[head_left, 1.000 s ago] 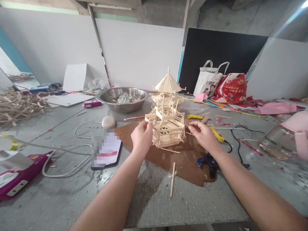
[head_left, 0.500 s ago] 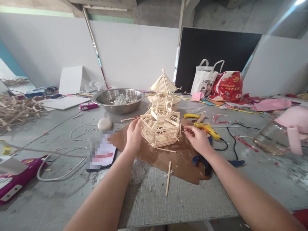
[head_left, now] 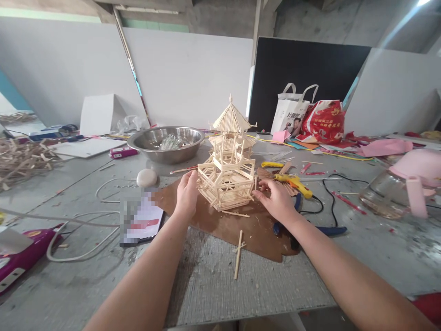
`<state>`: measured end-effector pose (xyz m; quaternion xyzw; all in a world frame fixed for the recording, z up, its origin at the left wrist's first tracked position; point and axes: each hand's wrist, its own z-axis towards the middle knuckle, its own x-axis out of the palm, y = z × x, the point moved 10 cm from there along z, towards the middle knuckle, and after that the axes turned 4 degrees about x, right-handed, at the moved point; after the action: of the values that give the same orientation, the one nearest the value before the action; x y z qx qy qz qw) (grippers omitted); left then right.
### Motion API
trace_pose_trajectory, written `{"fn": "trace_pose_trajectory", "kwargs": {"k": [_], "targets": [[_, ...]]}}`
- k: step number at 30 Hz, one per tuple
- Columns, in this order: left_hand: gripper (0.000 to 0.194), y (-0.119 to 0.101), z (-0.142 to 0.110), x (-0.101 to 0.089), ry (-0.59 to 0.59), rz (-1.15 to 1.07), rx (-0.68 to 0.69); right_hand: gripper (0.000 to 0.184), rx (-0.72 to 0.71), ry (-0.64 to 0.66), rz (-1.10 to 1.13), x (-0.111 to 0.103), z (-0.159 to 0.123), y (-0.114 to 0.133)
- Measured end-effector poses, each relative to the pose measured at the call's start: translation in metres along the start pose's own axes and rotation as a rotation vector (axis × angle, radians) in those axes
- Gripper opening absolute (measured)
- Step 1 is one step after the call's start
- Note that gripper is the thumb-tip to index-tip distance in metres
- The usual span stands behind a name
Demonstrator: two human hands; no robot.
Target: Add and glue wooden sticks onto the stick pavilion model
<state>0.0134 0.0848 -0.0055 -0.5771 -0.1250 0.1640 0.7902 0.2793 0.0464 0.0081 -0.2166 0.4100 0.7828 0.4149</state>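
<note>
A tiered tower model (head_left: 228, 161) built of thin wooden sticks stands on a brown sheet (head_left: 241, 225) on the grey table. My left hand (head_left: 186, 192) rests against the model's lower left side, fingers curved round its base. My right hand (head_left: 275, 198) touches the lower right corner, fingers bent against the sticks. A loose stick (head_left: 237, 254) lies on the table in front of the model.
A steel bowl (head_left: 166, 142) sits behind left, a phone (head_left: 142, 218) and white cable to the left, a yellow glue gun (head_left: 294, 183) and blue-handled tool (head_left: 292, 230) to the right. Bags (head_left: 312, 119), a glass jug (head_left: 389, 195) and stick piles (head_left: 20, 158) ring the table.
Both hands have closed in on the model's base; the left hand dropped from the middle tier to the lower one, and the right hand came in to touch the corner.
</note>
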Motion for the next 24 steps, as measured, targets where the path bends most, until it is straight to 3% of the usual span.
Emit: {"fn": "trace_pose_trajectory", "kwargs": {"k": [8, 16, 20, 24], "targets": [[0.037, 0.000, 0.001, 0.006, 0.066, -0.018, 0.040, 0.025, -0.089, 0.019, -0.083, 0.007, 0.004, 0.013], [0.040, 0.008, 0.005, 0.005, 0.063, -0.019, 0.062, 0.021, 0.266, -0.059, 0.204, -0.013, 0.030, -0.049], [0.041, 0.006, 0.006, 0.004, 0.063, 0.009, 0.080, 0.009, 0.345, -0.008, 0.177, -0.004, 0.058, -0.060], [0.041, 0.006, 0.006, 0.001, 0.041, 0.042, 0.079, 0.008, 0.409, 0.035, 0.195, 0.007, 0.077, -0.060]]}}
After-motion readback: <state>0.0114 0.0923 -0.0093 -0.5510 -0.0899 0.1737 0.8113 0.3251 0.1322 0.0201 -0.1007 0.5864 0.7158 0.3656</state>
